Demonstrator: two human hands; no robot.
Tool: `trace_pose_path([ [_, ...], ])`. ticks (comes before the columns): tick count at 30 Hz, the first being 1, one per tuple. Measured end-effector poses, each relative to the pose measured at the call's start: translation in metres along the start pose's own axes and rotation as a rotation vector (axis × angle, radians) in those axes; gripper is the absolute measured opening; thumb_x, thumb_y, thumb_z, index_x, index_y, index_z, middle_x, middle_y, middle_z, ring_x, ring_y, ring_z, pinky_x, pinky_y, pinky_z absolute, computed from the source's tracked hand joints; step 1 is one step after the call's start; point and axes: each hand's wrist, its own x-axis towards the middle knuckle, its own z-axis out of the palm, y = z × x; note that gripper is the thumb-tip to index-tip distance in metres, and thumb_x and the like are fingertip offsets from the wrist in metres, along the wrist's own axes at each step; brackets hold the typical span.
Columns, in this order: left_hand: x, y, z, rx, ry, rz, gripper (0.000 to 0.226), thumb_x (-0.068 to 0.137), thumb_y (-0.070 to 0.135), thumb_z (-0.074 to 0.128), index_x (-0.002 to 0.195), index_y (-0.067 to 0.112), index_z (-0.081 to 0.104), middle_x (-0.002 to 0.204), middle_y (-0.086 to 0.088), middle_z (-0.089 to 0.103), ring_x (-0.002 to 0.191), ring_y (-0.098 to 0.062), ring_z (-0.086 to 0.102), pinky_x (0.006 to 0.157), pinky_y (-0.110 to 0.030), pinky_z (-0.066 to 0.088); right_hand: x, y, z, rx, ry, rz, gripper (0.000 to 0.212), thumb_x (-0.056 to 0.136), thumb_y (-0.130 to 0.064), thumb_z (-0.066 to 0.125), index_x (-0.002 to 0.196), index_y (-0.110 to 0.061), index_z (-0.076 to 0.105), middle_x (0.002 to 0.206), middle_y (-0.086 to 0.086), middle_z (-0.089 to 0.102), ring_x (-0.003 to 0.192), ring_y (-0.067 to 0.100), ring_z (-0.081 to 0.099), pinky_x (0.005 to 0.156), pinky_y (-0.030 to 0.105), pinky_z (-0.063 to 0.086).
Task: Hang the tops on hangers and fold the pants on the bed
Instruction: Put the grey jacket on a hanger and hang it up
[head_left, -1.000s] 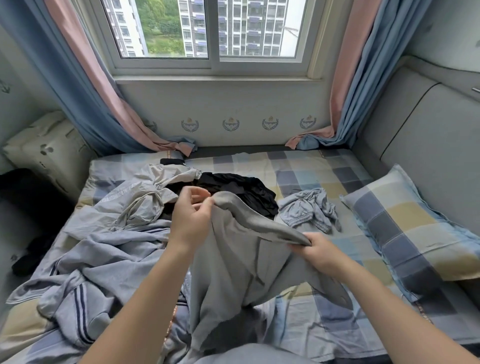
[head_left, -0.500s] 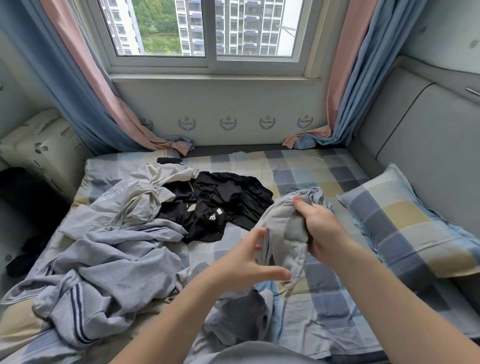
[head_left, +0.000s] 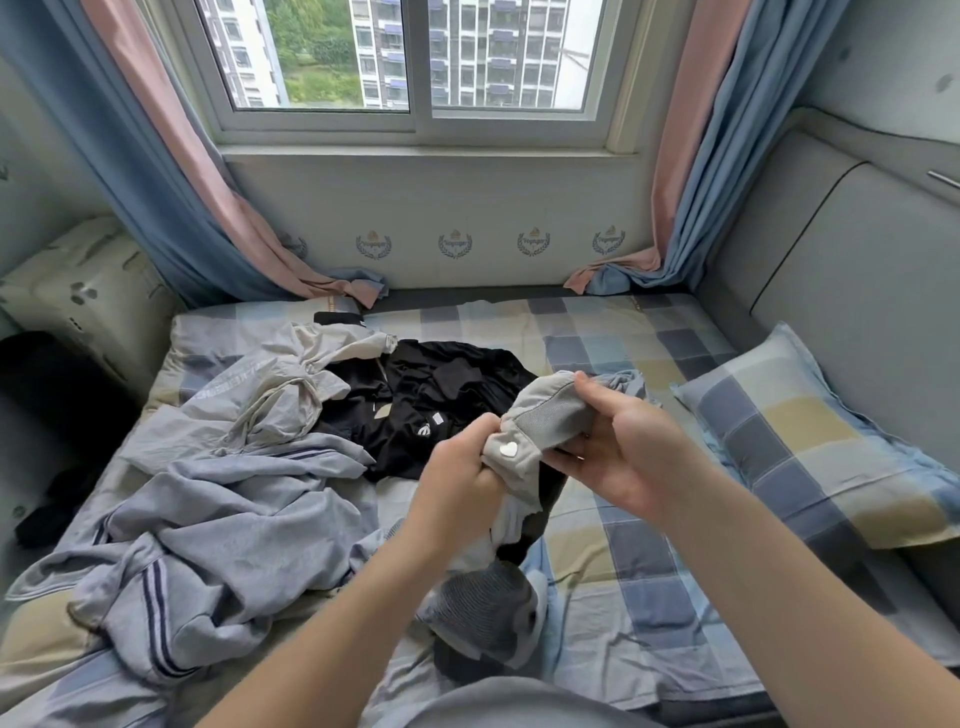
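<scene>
Head view: both hands close together at frame centre, both clamped on one grey garment held above the bed. Left hand has its fingers curled round a bunched band edge just beside a small white heart patch. Right hand grips the same bunch from the right, thumb on top, fingers underneath. The rest of the garment hangs down between the forearms, with its lower folds piled on the sheet at lower centre; top or pants, cannot tell. Black top lies crumpled on the bed just behind the hands, centre frame. Beige garment is left of it, touching and partly overlapping it. Blue-grey striped garment is spread over the lower-left part of the bed. A small blue-grey piece peeks out behind the right hand's thumb. Checked pillow sits at the right edge against a grey padded headboard. Window is at top centre, with pink and blue curtains on both sides, their ends resting on the far edge of the bed.
</scene>
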Motion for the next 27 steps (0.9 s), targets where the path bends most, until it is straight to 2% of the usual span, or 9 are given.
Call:
trace_pose_path([
  [2,0.007,0.001,-0.011,-0.007,-0.009,-0.029,0.015,0.070,0.014,0.044,0.064,0.026,0.050,0.060,0.009,0.050,0.061,-0.009,0.041,0.059,-0.032,0.035,0.001,0.002,-0.006,-0.093,-0.010,0.010,0.033,0.105,-0.030,0.045,0.123,-0.009,0.064,0.112,0.010,0.074,0.105,0.026,0.071,0.093,0.045,0.055],
  [5,0.018,0.004,-0.025,-0.118,0.085,-0.062,0.023,0.080,0.020,0.046,0.083,0.008,0.065,0.075,-0.012,0.064,0.073,-0.018,0.052,0.067,-0.042,0.045,0.001,0.004,-0.016,-0.182,-0.037,-0.016,0.033,0.104,-0.031,0.046,0.127,-0.018,0.065,0.126,0.005,0.069,0.121,0.027,0.062,0.106,0.048,0.046],
  [10,0.022,0.031,-0.044,-0.251,0.181,-0.058,0.033,0.094,0.002,0.049,0.083,0.021,0.074,0.074,0.012,0.071,0.075,-0.007,0.063,0.069,-0.024,0.048,-0.008,0.021,-0.020,-0.417,-0.031,-0.206,0.015,0.099,-0.018,0.057,0.106,-0.012,0.069,0.110,0.006,0.075,0.101,0.023,0.069,0.090,0.039,0.055],
  [12,0.023,0.041,-0.047,-0.280,0.217,-0.054,0.036,0.100,0.002,0.048,0.081,0.020,0.073,0.073,0.008,0.070,0.076,-0.012,0.063,0.072,-0.033,0.049,-0.010,0.036,-0.020,-0.591,-0.053,-0.287,0.011,0.095,-0.017,0.065,0.104,-0.012,0.068,0.108,0.007,0.074,0.097,0.020,0.070,0.087,0.037,0.057],
  [15,0.022,0.058,-0.044,-0.300,0.230,-0.090,0.037,0.103,0.008,0.048,0.076,0.022,0.069,0.066,0.008,0.068,0.068,-0.011,0.064,0.068,-0.038,0.050,-0.006,0.060,-0.015,-0.818,-0.159,-0.332,0.026,0.091,-0.026,0.072,0.115,-0.026,0.063,0.117,-0.011,0.068,0.108,0.006,0.064,0.092,0.029,0.054],
  [19,0.019,0.081,-0.038,-0.385,0.201,-0.082,0.026,0.103,0.011,0.047,0.099,0.005,0.071,0.085,-0.013,0.069,0.080,-0.026,0.065,0.075,-0.052,0.054,0.015,0.078,-0.015,-0.901,-0.141,-0.382,0.014,0.094,-0.026,0.063,0.108,-0.028,0.068,0.103,-0.012,0.071,0.103,0.007,0.064,0.088,0.034,0.055],
  [21,0.020,0.086,-0.041,-0.436,0.223,-0.090,0.027,0.104,0.010,0.045,0.109,0.000,0.069,0.088,-0.016,0.068,0.079,-0.026,0.065,0.069,-0.046,0.055,0.025,0.082,-0.019,-0.984,-0.080,-0.390,0.009,0.094,-0.029,0.061,0.095,-0.026,0.069,0.092,-0.003,0.072,0.093,0.017,0.066,0.082,0.040,0.054],
  [25,0.020,0.086,-0.049,-0.542,0.233,-0.113,0.029,0.105,0.011,0.041,0.108,0.007,0.070,0.090,-0.014,0.067,0.077,-0.025,0.067,0.056,-0.036,0.055,0.041,0.091,-0.038,-1.247,-0.016,-0.313,0.030,0.091,-0.023,0.058,0.068,-0.044,0.059,0.064,-0.016,0.062,0.064,0.007,0.056,0.060,0.028,0.044],
  [27,0.019,0.084,-0.053,-0.589,0.261,-0.119,0.028,0.104,0.011,0.041,0.104,0.009,0.070,0.090,-0.015,0.067,0.078,-0.027,0.067,0.056,-0.036,0.055,0.048,0.100,-0.055,-1.318,0.044,-0.214,0.021,0.090,-0.026,0.056,0.070,-0.033,0.060,0.066,-0.011,0.061,0.068,0.014,0.057,0.063,0.034,0.046],
])
